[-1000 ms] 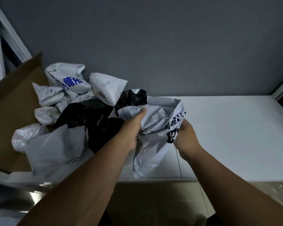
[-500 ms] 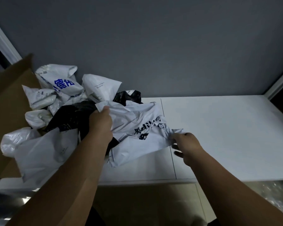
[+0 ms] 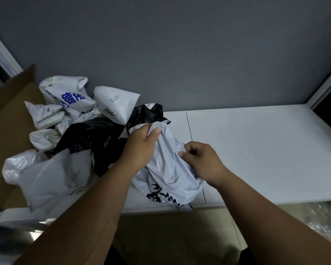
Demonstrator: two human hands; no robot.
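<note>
Right now both hands are on one crumpled pale grey mailer bag [image 3: 167, 169], which lies on the white table [image 3: 260, 150] near its front edge, just right of a heap of other bags. The left hand [image 3: 140, 148] pinches the bag's upper end, the thumb pressed against the curled fingers with the plastic bunched between them. The right hand [image 3: 202, 164] sits at the bag's right side, its fingers curled in and the thumb closing on a fold of the plastic, so each hand has a narrow, closed hold on the same bag. The bag runs from the left hand's pinch down toward the viewer, and its lower end, marked with dark blue print, reaches the table's front edge and hangs slightly over it. To the left, the heap spills out of an open cardboard box [image 3: 8, 131]: a white bag with blue characters [image 3: 73, 98] at the back, a plain white bag [image 3: 116, 104] beside it, a black bag [image 3: 92, 136] touching the left hand's wrist area, and a large white bag [image 3: 54, 175] in front. A grey wall [image 3: 180, 46] rises behind the table.
</note>
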